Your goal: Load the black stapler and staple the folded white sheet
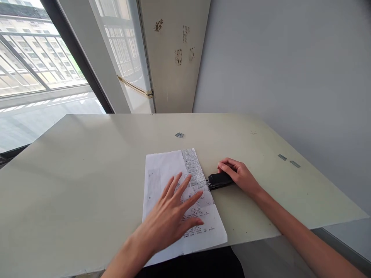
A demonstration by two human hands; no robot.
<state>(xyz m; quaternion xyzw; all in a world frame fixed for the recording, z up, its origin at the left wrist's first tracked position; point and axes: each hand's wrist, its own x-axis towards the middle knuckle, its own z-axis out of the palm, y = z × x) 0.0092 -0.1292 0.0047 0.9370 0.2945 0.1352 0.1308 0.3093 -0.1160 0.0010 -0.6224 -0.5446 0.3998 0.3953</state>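
Printed sheets of paper (166, 166) lie near the table's front edge, their lower end reaching over it. Rows of staples (193, 166) cover the upper right part of the paper. Spread flat on the sheets is my left hand (175, 212), fingers apart. My right hand (236, 173) is wrapped over a black stapler (218, 180) lying on the table to the right. The stapler's front end meets the right edge of the paper, just below the rows of staples. Its rear end is hidden under my fingers.
Small strips of staples (179, 135) lie beyond the paper on the pale table (101, 185). Two more staple strips (286, 160) rest near the right edge. A fridge (174, 85) stands behind the table, a wall (284, 65) to the right, a window (37, 58) at left.
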